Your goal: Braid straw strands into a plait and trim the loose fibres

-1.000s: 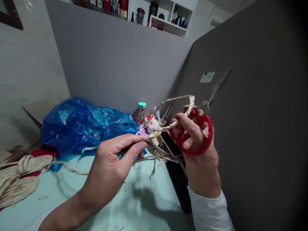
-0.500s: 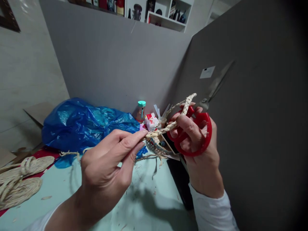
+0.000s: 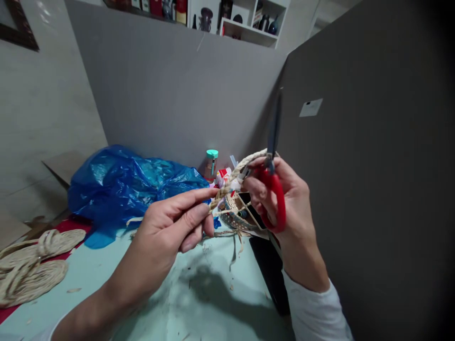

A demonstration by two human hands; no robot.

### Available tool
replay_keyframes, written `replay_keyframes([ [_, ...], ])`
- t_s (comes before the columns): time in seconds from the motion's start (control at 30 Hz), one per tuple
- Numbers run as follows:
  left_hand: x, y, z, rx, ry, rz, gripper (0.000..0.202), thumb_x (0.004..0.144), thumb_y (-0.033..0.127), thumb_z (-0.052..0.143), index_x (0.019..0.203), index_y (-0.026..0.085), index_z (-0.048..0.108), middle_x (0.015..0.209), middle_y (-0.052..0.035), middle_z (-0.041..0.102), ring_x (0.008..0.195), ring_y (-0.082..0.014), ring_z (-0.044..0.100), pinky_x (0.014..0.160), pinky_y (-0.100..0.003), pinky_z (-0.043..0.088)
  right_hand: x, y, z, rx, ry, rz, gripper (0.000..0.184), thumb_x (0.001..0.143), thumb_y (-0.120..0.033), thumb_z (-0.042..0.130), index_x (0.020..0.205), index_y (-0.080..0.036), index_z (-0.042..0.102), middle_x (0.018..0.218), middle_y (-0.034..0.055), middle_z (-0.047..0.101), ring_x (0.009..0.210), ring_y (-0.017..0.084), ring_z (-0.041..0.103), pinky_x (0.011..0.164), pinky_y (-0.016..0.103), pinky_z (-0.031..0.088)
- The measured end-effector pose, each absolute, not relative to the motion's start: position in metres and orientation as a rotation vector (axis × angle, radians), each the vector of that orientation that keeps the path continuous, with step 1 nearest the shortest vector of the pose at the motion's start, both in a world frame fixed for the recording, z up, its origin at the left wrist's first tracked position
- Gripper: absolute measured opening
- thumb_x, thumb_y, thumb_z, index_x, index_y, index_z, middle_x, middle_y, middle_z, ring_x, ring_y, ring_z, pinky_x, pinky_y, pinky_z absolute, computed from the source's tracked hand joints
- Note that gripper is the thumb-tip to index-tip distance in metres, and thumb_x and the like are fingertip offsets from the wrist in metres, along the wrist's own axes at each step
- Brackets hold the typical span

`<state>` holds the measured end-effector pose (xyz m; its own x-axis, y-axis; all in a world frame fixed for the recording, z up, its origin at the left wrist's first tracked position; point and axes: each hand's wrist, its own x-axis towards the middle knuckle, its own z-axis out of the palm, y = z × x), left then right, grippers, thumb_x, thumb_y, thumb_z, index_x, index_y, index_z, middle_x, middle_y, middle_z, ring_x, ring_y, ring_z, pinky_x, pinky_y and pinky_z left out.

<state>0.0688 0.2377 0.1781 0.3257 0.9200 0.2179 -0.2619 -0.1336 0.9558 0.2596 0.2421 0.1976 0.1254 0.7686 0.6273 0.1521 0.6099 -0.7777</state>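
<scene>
Between my hands runs a pale braided cord [image 3: 237,174], held in the air above the table. My left hand [image 3: 179,220] pinches its lower end between thumb and fingers. A thin loose strand [image 3: 234,210] sticks out to the right from that pinch. My right hand [image 3: 289,189] grips red-handled scissors [image 3: 275,189], with the dark blades pointing up and looking closed. The cord's upper end passes behind the scissors at the right fingers; whether those fingers also hold it is hidden.
A blue plastic bag [image 3: 117,189] lies at the back left, with coiled cord bundles [image 3: 39,270] in front. A teal-lidded jar [image 3: 212,161] and a woven basket [image 3: 231,220] stand behind my hands. A black flat object [image 3: 270,274] lies by the right grey partition [image 3: 373,166].
The scissors have turned in my right hand so their blades now point up. My left hand has shifted its hold on the cord, and a thin strand now shows beside it.
</scene>
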Motion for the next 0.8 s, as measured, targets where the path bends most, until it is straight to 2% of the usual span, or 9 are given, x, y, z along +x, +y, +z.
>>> replay_keyframes([
  [0.07, 0.067, 0.239, 0.181, 1.223, 0.626, 1.202, 0.022, 0.09, 0.028, 0.07, 0.11, 0.023, 0.076, 0.066, 0.0011, 0.065, 0.046, -0.0013, 0.036, 0.043, -0.013, 0.027, 0.258, 0.24, 0.197, -0.902, -1.531, 0.346, 0.026, 0.078, -0.031, 0.079, 0.097, -0.026, 0.062, 0.076, -0.0041, 0.059, 0.06, 0.011, 0.053, 0.051, 0.024, 0.044],
  [0.2, 0.062, 0.237, 0.188, 1.128, 0.596, 1.276, 0.023, 0.087, 0.026, 0.072, 0.109, 0.021, 0.076, 0.065, -0.0007, 0.066, 0.045, -0.0007, 0.036, 0.042, -0.013, 0.025, 0.253, 0.234, 0.197, -0.977, -1.786, -0.028, 0.032, 0.077, -0.027, 0.077, 0.102, -0.023, 0.058, 0.079, -0.0033, 0.056, 0.062, 0.011, 0.048, 0.054, 0.024, 0.042],
  [0.37, 0.057, 0.233, 0.194, 1.168, 0.575, 1.302, 0.016, 0.088, 0.026, 0.071, 0.099, 0.02, 0.08, 0.066, -0.0005, 0.065, 0.045, -0.0005, 0.034, 0.042, -0.014, 0.023, 0.252, 0.234, 0.195, -0.965, -1.939, -0.383, 0.04, 0.074, -0.018, 0.069, 0.112, -0.016, 0.057, 0.087, 0.0039, 0.059, 0.074, 0.017, 0.053, 0.067, 0.03, 0.047],
  [0.5, 0.055, 0.234, 0.195, 1.147, 0.575, 1.316, 0.017, 0.086, 0.025, 0.073, 0.1, 0.021, 0.08, 0.064, -0.0002, 0.064, 0.047, -0.0017, 0.033, 0.042, -0.015, 0.022, 0.254, 0.238, 0.193, -0.988, -1.945, -0.492, 0.048, 0.069, -0.012, 0.064, 0.116, -0.016, 0.059, 0.09, 0.0054, 0.06, 0.077, 0.019, 0.055, 0.069, 0.032, 0.047],
  [0.67, 0.052, 0.233, 0.193, 1.131, 0.592, 1.318, 0.016, 0.084, 0.027, 0.075, 0.098, 0.022, 0.081, 0.063, -0.0001, 0.063, 0.048, -0.0021, 0.032, 0.042, -0.015, 0.019, 0.255, 0.237, 0.194, -1.005, -1.946, -0.552, 0.044, 0.072, -0.015, 0.064, 0.116, -0.017, 0.06, 0.088, 0.005, 0.061, 0.074, 0.019, 0.055, 0.067, 0.031, 0.048],
  [0.8, 0.049, 0.23, 0.191, 1.173, 0.63, 1.326, 0.017, 0.083, 0.03, 0.077, 0.097, 0.023, 0.081, 0.062, 0.0003, 0.062, 0.05, -0.0036, 0.035, 0.043, -0.015, 0.024, 0.256, 0.237, 0.192, -0.98, -1.931, -0.622, 0.037, 0.077, -0.017, 0.068, 0.113, -0.019, 0.062, 0.085, 0.0039, 0.063, 0.069, 0.017, 0.055, 0.065, 0.029, 0.047],
])
